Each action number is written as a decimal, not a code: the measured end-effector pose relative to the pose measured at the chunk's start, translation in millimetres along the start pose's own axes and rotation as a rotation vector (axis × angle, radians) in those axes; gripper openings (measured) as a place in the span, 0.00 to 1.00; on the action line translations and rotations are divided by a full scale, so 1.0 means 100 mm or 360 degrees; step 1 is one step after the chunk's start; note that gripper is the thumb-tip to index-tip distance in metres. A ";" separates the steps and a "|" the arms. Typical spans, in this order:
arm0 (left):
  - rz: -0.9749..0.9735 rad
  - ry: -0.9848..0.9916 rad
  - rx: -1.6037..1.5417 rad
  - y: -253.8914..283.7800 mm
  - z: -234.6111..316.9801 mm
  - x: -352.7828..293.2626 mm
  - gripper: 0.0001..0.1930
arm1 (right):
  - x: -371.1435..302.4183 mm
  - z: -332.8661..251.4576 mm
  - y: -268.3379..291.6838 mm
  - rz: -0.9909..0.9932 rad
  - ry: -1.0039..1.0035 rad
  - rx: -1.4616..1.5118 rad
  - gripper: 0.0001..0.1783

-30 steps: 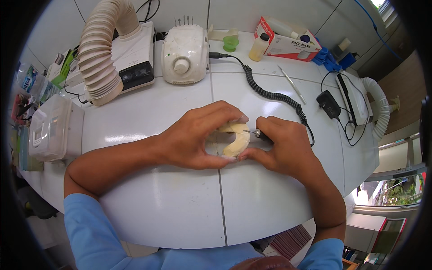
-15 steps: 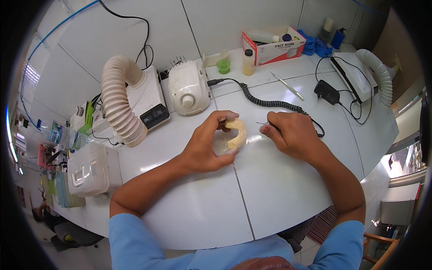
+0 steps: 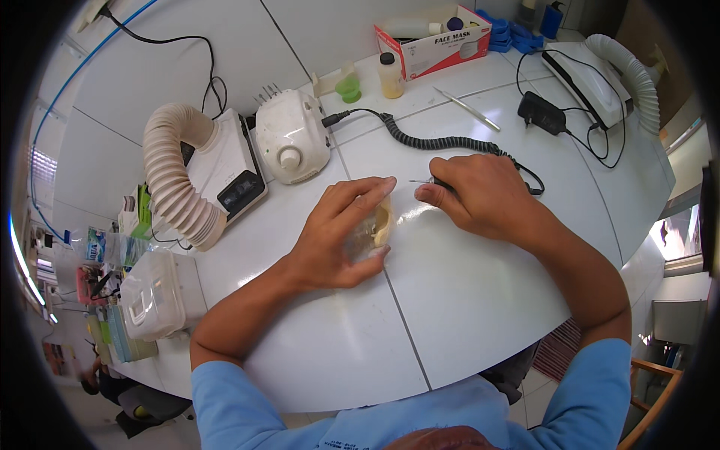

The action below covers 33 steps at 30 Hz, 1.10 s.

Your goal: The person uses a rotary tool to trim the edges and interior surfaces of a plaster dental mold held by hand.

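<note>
My left hand point(image 3: 337, 236) is curled round a cream, horseshoe-shaped dental cast point(image 3: 382, 223), thumb at its near end and fingers at its far end. Clear, shiny plastic point(image 3: 360, 240) shows beside the cast, inside the grip. The cast is tilted, and my fingers hide much of it. To the right, my right hand point(image 3: 476, 195) is closed on a rotary handpiece, whose thin metal bur point(image 3: 420, 181) points left at the cast without touching it. Most of the handpiece's body is hidden in my fist. Its coiled black cord point(image 3: 427, 142) runs to a white control box point(image 3: 292, 139).
A dust extractor with a ribbed hose point(image 3: 169, 180) stands left of the control box. At the back are a mask box point(image 3: 435, 49), a small bottle point(image 3: 391, 77) and a green cup point(image 3: 348, 88). A pen-like tool point(image 3: 466, 109) and a black adapter point(image 3: 541, 112) lie to the right.
The cast has turned in my left hand, so its open horseshoe face now shows edge-on with clear plastic beside it. The bur is still apart from it. The whole view has shifted slightly.
</note>
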<state>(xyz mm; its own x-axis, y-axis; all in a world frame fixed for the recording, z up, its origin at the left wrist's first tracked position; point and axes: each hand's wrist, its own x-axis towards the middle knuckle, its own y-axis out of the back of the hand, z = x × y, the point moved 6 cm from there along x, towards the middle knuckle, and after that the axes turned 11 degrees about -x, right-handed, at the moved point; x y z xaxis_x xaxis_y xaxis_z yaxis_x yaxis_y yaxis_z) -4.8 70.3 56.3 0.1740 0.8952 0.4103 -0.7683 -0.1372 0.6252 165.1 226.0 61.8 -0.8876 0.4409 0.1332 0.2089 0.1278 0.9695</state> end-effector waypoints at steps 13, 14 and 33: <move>0.0200 -0.0073 -0.0161 0.04 0.06 0.03 0.46 | 0.23 0.09 -0.03 -0.0221 -0.0246 -0.0045 0.35; 0.0217 -0.0081 -0.0165 0.04 0.05 0.02 0.46 | 0.24 0.09 -0.05 -0.0313 -0.0270 -0.0072 0.35; 0.0253 0.0084 -0.0106 -0.03 -0.08 -0.08 0.44 | -0.16 -0.15 0.00 0.0064 0.0066 0.0042 0.14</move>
<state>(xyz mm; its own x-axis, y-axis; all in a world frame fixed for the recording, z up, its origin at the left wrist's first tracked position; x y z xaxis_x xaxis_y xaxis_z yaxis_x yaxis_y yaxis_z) -9.3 67.2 46.1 0.0155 0.8858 0.4639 -0.8230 -0.2522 0.5090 172.9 205.8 63.3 -0.8945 0.4089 0.1809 0.2551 0.1344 0.9575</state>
